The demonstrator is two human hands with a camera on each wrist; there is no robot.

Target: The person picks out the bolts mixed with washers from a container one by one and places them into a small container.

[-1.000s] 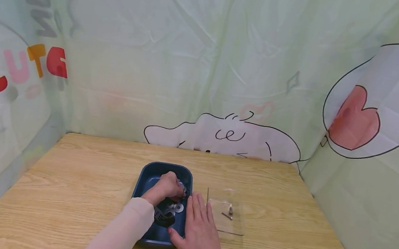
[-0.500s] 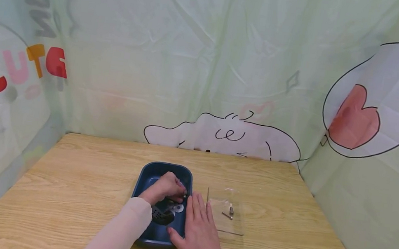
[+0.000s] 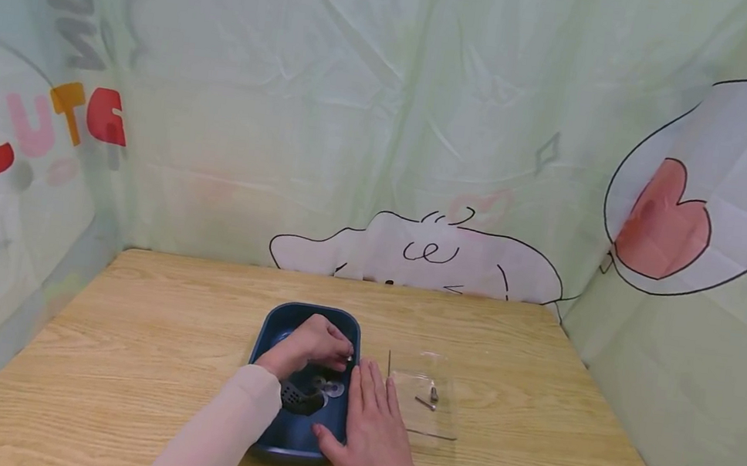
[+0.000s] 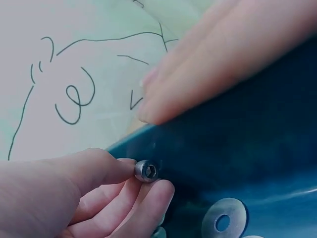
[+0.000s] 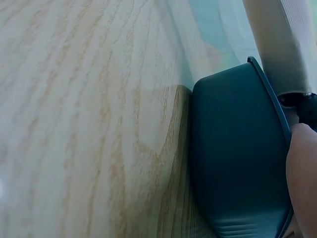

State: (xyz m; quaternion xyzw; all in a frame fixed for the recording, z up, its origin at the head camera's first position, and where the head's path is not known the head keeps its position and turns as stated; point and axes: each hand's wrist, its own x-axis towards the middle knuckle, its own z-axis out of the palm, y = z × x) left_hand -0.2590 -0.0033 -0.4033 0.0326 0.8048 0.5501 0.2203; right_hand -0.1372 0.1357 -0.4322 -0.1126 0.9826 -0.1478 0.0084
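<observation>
My left hand (image 3: 314, 344) is over the inside of a dark blue tray (image 3: 292, 438). In the left wrist view its thumb and finger pinch a metal socket-head screw (image 4: 147, 171), the hex recess facing the camera; the shank is hidden by the fingers. Flat washers (image 3: 334, 390) lie on the tray floor, one washer (image 4: 212, 221) showing close below the screw. Along the tray's right rim my right hand (image 3: 378, 437) lies with its fingers straight, the thumb over the near right part of the tray. Only its thumb (image 5: 303, 171) shows in the right wrist view.
Right of the tray sits a shallow clear plastic container (image 3: 437, 427) with two metal screws (image 3: 425, 403) in it. Everything stands on a wood-grain table (image 3: 179, 333). A printed curtain (image 3: 232, 130) hangs behind the table and at both sides.
My left hand has risen slightly from the pile of hardware, drawing back a little, with a small metal piece at its fingertips. My right hand has stayed at the rim.
</observation>
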